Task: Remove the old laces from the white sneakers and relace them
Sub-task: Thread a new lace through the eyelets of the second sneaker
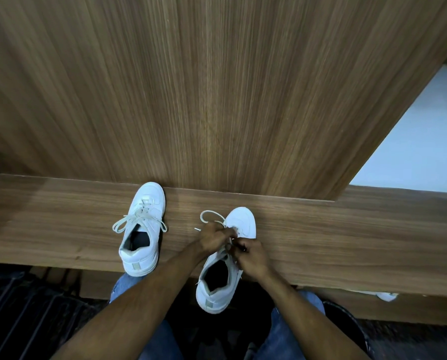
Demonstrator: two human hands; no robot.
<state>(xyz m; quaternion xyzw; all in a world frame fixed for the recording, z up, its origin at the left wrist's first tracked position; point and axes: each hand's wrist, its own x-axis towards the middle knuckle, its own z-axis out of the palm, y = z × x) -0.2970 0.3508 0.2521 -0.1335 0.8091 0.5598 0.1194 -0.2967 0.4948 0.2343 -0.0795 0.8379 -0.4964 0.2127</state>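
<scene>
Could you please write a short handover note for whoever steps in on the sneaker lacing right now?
Left hand: pinching the lace over the right sneaker.
Right hand: fingers curled at the same sneaker's eyelets, apparently on the lace; the exact grip is hard to see.
Right sneaker: on the wooden ledge, heel overhanging the near edge, lace partly loose with a loop lying beside the toe.
Left sneaker: on the ledge, fully laced and tied in a bow, untouched.
Done: whether this lace is going out or in cannot be told.
Left: finish this sneaker, then the other one.

arms (149,294) — bare, no sleeves | legs — blue jeans (282,339), faded
</scene>
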